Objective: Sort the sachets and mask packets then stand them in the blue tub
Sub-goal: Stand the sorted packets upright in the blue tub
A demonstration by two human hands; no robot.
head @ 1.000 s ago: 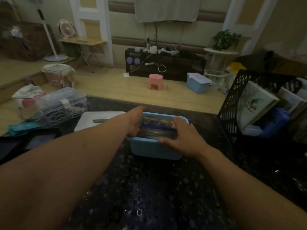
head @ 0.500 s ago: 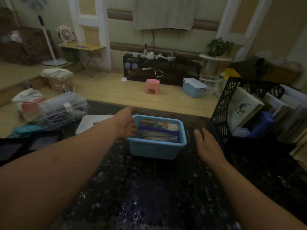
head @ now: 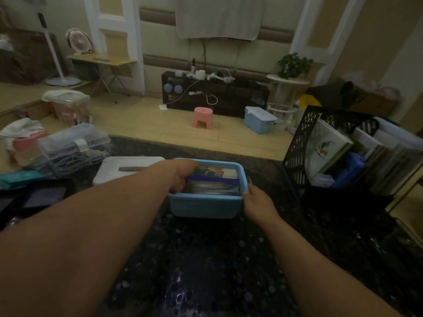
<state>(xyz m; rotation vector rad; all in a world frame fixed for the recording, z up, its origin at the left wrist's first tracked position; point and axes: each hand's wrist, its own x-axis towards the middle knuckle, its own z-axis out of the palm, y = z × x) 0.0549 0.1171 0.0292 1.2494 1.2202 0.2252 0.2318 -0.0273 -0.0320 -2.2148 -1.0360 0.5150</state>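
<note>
Your left hand [head: 180, 175] curls its fingers round the left end of the packets [head: 215, 181], which stand on edge, tightly packed, in the tub [head: 206, 208]. Your right hand [head: 256, 203] grips the tub's near right corner. The packets look light, thin, floppy and slick, so press the row from its ends, just beneath your fingertips, rather than tugging one. The tub seems light and may slide on the counter [head: 206, 271].

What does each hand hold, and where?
Left hand grips the packets by their left ends, in the blue tub; right hand holds its right wall.
</note>
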